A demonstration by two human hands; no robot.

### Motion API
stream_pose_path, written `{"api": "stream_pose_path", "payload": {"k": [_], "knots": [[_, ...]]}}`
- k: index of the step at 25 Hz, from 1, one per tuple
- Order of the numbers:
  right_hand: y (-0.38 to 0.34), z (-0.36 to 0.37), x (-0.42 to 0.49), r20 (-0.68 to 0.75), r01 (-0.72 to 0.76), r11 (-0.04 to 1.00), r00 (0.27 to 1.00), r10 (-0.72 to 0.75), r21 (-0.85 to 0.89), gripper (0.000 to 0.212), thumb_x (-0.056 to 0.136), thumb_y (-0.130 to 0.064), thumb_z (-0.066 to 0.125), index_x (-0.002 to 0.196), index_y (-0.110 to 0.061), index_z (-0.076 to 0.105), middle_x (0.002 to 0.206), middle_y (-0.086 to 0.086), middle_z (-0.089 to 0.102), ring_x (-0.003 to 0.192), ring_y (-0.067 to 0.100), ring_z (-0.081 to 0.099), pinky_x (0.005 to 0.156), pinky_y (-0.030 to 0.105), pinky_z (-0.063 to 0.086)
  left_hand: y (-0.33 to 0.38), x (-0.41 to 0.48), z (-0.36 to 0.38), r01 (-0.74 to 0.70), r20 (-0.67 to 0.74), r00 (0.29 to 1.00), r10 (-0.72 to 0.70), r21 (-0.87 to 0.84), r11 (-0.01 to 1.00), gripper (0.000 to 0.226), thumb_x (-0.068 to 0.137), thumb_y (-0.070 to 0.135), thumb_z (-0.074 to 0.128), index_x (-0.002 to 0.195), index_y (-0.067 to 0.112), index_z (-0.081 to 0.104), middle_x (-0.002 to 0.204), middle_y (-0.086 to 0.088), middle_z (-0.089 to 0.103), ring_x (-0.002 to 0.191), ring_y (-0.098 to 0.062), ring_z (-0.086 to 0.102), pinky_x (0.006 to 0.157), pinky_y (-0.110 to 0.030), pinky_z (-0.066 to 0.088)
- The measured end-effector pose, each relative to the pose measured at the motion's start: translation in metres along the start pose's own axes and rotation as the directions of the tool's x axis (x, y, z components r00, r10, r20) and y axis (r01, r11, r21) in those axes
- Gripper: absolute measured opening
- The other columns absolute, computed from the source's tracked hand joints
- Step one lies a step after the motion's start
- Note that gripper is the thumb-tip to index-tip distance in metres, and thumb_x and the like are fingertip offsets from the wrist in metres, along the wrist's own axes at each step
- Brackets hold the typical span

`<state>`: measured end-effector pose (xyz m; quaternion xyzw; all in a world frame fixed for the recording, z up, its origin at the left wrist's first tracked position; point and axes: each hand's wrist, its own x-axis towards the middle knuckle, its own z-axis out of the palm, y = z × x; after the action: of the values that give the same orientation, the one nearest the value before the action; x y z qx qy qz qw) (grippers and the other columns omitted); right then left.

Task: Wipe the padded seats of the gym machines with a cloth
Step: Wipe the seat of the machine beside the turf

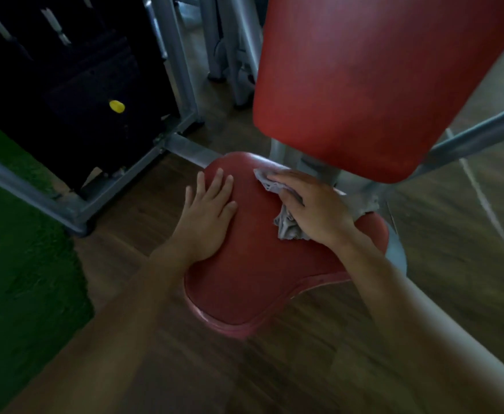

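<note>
The left grip (207,216) lies flat with straight fingers on the red padded seat (244,279), while the right grip (316,210) presses a crumpled grey cloth (288,227) against it, fingers extended.

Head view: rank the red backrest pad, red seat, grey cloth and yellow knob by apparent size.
1. Red backrest pad, though it is likely nearer the camera.
2. Red seat.
3. Grey cloth, partly hidden under the right hand.
4. Yellow knob.
</note>
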<state>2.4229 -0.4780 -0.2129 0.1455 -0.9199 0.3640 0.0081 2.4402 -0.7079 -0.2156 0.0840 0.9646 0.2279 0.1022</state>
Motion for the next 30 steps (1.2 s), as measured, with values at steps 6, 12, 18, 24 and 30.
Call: {"api": "stream_pose_path", "payload": {"k": [6,12,18,24,30], "knots": [[-0.005,0.002,-0.028,-0.159,-0.114,0.993,0.981,0.109,-0.017,0.037,0.104,-0.03,0.048,0.14,-0.033,0.056,0.143,-0.018,0.054,0.132,-0.004,0.046,0.114,0.028,0.038,-0.001,0.004,0.002,-0.101,0.04,0.994,0.103,-0.042,0.994,0.059,0.108,0.04,0.025,0.161,0.026,0.002,0.168,0.006,-0.012,0.152,-0.02,-0.022,0.121,-0.042,-0.014],[-0.009,0.001,-0.041,-0.216,-0.163,0.985,0.965,0.148,-0.056,0.036,0.104,-0.029,0.048,0.139,-0.034,0.057,0.142,-0.014,0.056,0.129,0.003,0.05,0.106,0.018,0.036,0.008,0.003,0.003,-0.098,0.043,0.994,0.099,-0.043,0.994,0.058,0.109,0.039,0.025,0.161,0.026,0.003,0.168,0.005,-0.012,0.153,-0.021,-0.02,0.122,-0.045,-0.011],[-0.017,-0.003,-0.052,-0.174,-0.135,0.981,0.979,0.11,-0.14,0.037,0.106,-0.037,0.043,0.142,-0.042,0.053,0.144,-0.014,0.056,0.13,0.006,0.051,0.099,0.017,0.033,0.009,0.012,0.005,-0.101,0.046,0.994,0.097,0.098,0.99,0.059,0.109,0.039,0.023,0.161,0.021,0.002,0.169,-0.002,-0.011,0.154,-0.03,-0.016,0.122,-0.051,-0.008],[-0.023,0.01,-0.059,-0.276,-0.164,0.976,0.954,0.12,-0.14,0.028,0.1,-0.042,0.052,0.124,-0.042,0.067,0.088,-0.02,0.07,0.09,0.009,0.071,0.084,0.032,0.055,0.003,0.008,0.002,-0.151,0.033,0.988,0.148,0.131,0.98,0.06,0.108,0.041,0.025,0.161,0.017,0.009,0.169,-0.011,-0.007,0.153,-0.038,-0.015,0.121,-0.054,-0.009],[-0.036,0.015,-0.066,-0.315,-0.16,0.971,0.944,0.098,-0.177,0.025,0.098,-0.048,0.057,0.105,-0.033,0.075,0.084,-0.022,0.071,0.076,-0.014,0.064,0.065,0.004,0.04,-0.005,0.017,0.002,-0.223,0.022,0.975,0.223,0.032,0.974,0.056,0.106,0.04,0.033,0.156,0.014,0.028,0.168,-0.014,-0.001,0.154,-0.036,-0.01,0.119,-0.061,-0.005]]}}
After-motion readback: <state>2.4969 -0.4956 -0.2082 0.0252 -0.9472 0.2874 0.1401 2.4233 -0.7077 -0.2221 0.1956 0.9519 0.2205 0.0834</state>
